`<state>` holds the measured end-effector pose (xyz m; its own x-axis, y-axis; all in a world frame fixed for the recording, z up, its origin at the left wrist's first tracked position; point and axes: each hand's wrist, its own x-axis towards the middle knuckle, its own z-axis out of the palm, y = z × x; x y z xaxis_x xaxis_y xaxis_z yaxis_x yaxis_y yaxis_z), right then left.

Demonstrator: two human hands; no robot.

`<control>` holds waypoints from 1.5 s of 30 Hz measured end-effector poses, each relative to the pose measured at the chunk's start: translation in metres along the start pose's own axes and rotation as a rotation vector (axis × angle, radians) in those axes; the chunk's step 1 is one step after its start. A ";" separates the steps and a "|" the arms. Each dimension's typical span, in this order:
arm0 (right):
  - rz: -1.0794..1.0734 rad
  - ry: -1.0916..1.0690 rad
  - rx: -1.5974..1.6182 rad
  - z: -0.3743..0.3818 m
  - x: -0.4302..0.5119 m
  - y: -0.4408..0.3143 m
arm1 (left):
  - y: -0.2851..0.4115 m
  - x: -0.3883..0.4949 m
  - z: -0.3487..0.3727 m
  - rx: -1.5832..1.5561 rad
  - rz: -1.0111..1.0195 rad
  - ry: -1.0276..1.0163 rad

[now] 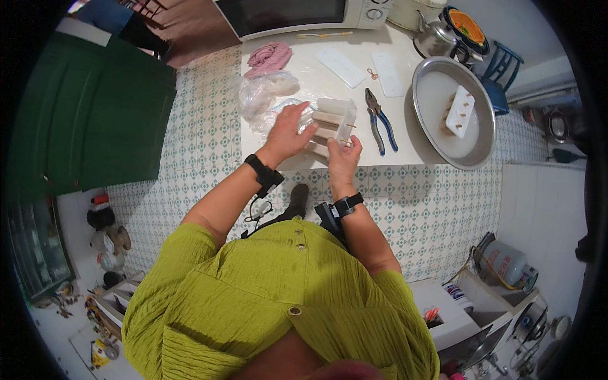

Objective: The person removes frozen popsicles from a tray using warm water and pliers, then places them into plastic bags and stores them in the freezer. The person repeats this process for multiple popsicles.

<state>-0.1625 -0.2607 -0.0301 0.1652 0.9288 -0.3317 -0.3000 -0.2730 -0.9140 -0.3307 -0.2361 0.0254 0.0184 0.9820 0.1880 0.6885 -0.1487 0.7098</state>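
On the white table [413, 147], several brown ice pops [327, 118] with wooden sticks lie in a translucent plastic mold [349, 114]. My right hand [344, 156] grips the near end of the mold, its fingers around the edge beside a stick. My left hand [288, 133] is spread above the left ends of the ice pops, thumb and fingers apart; whether it touches them is not clear. Clear plastic bags [268, 92] lie just beyond and left of it. Combination pliers [377, 118] with blue handles lie to the right of the mold.
A steel basin [487, 142] of cloudy water holds a white mold lid [460, 111] with sticks. Two white plastic lids [341, 66], a red rubber band [372, 74], a pink cloth [269, 58], a toothbrush [325, 34] and a microwave [294, 16] are farther back. A kettle [434, 38] stands behind the basin.
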 end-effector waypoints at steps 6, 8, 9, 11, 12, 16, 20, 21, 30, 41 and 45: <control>-0.059 -0.101 -0.234 -0.007 0.006 0.021 | 0.012 0.012 0.046 0.110 -0.014 -0.168; -0.066 -0.076 -0.357 -0.014 0.009 0.019 | 0.013 0.016 0.055 0.107 0.018 -0.178; -0.102 -0.123 -0.330 -0.021 0.010 0.014 | 0.015 0.017 0.060 0.100 0.026 -0.185; -0.012 -0.184 -0.320 -0.038 0.010 -0.007 | 0.021 0.017 0.068 0.098 0.045 -0.193; 0.017 -0.172 -0.358 -0.047 0.007 -0.021 | 0.024 0.018 0.071 0.089 0.065 -0.177; -0.209 -0.142 -0.966 -0.083 0.020 -0.079 | 0.033 0.021 0.071 0.196 0.088 -0.200; -0.642 0.030 -1.236 -0.089 0.060 -0.094 | 0.027 0.027 0.061 0.100 0.102 -0.243; -0.590 0.037 -1.315 -0.088 0.070 -0.093 | 0.025 0.027 0.060 0.118 0.106 -0.251; -0.568 -0.110 -1.397 -0.092 0.108 -0.076 | 0.015 0.025 0.058 0.192 0.137 -0.245; 0.442 -0.531 0.005 -0.157 0.030 -0.081 | 0.018 0.024 0.062 0.253 0.184 -0.201; 0.433 -0.625 0.131 -0.173 -0.014 -0.073 | 0.022 0.025 0.064 0.252 0.228 -0.195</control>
<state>0.0194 -0.2966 0.0010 -0.5421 0.7252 -0.4245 -0.3324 -0.6490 -0.6843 -0.2690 -0.2074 0.0023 0.3121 0.9344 0.1717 0.8069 -0.3561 0.4712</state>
